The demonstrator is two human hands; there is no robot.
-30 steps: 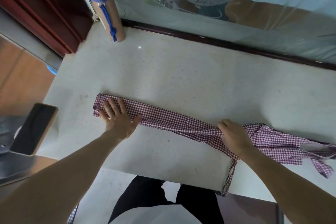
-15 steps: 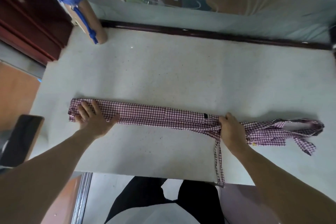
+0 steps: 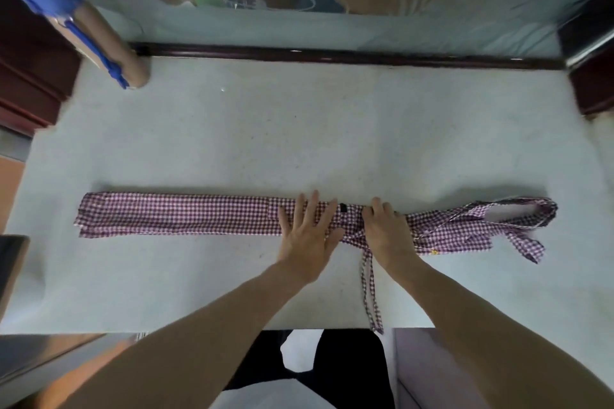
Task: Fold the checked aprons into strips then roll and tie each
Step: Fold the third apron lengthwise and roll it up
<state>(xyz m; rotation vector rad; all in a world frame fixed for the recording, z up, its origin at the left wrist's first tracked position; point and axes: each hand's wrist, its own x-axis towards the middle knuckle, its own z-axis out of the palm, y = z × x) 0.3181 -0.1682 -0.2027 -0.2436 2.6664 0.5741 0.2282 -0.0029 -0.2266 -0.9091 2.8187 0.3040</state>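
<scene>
A purple-and-white checked apron (image 3: 179, 214) lies folded into a long flat strip across the grey table (image 3: 299, 129). Its right end (image 3: 481, 226) is bunched, with a neck loop and loose ties. One tie (image 3: 370, 292) hangs over the table's front edge. My left hand (image 3: 309, 232) lies flat on the strip near its middle, fingers straight and spread. My right hand (image 3: 387, 232) rests on the gathered waist part just to the right, fingers bent down onto the cloth; whether they pinch it is unclear.
A tan cylinder with a blue cap and blue strap (image 3: 99, 33) stands at the table's back left corner. A dark wooden rail (image 3: 332, 55) runs along the back edge. A dark phone-like object (image 3: 10, 262) sits at the far left. Dark furniture (image 3: 591, 70) flanks the right corner.
My left hand has slid from the strip's left end to its middle, next to my right hand. The strip now lies straight and flat. The camera has shifted.
</scene>
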